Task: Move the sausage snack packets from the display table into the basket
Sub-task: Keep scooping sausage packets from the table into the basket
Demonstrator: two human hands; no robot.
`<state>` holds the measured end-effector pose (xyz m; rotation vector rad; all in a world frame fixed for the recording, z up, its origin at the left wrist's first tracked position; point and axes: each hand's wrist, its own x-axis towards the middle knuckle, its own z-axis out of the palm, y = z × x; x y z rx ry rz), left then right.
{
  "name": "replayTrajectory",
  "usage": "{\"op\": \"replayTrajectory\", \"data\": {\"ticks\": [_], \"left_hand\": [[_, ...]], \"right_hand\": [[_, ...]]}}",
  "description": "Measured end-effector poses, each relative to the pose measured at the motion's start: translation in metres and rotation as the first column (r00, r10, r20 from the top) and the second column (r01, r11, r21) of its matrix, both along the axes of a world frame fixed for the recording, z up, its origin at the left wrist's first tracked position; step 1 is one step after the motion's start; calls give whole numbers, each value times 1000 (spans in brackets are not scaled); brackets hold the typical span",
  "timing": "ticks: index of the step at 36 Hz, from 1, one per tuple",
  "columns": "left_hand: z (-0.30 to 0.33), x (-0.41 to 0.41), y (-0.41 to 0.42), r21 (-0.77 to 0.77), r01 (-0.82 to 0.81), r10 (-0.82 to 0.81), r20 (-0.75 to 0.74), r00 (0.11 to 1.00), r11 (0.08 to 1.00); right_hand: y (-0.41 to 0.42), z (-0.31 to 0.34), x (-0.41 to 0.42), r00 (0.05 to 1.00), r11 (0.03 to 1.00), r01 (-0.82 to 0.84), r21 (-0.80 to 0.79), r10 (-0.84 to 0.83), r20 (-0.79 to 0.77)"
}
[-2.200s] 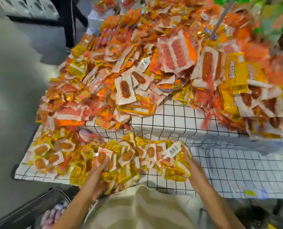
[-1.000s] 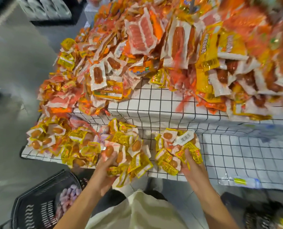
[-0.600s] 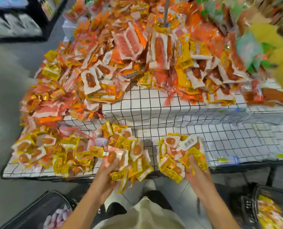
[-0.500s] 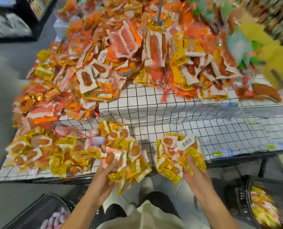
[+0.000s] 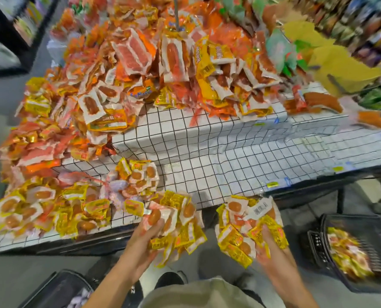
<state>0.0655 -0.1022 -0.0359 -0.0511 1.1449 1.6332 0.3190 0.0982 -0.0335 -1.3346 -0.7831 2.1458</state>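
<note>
Left hand (image 5: 138,245) clenched bunch of yellow sausage snack packets (image 5: 176,227), held at near edge of desk (image 5: 229,165), partly past it. Right hand (image 5: 267,247) gripped second bunch (image 5: 245,225), barcode label on top, off desk over floor. More yellow packets (image 5: 47,210) lay on desk's near-left tier; orange heap (image 5: 140,63) piled far behind. Black basket (image 5: 362,252) stood on floor at right, near right hand, holding what looked like same packets, blurred. Another dark basket (image 5: 58,292) at near left.
</note>
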Motion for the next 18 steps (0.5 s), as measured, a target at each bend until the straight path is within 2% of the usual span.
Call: {"op": "replayTrajectory", "data": {"ticks": [4, 8, 15, 18], "left_hand": [[4, 27, 29, -20, 9, -10, -40, 999, 1000], [9, 71, 81, -42, 107, -112, -125, 986, 993], [21, 179, 195, 0, 239, -238, -99, 966, 971], [14, 220, 238, -9, 275, -274, -102, 956, 961]], "right_hand": [[24, -4, 31, 999, 1000, 27, -8, -27, -29], [61, -2, 81, 995, 996, 86, 0, -86, -42], [137, -13, 199, 982, 988, 153, -39, -147, 121], [163, -21, 246, 960, 964, 262, -55, -254, 119]]}}
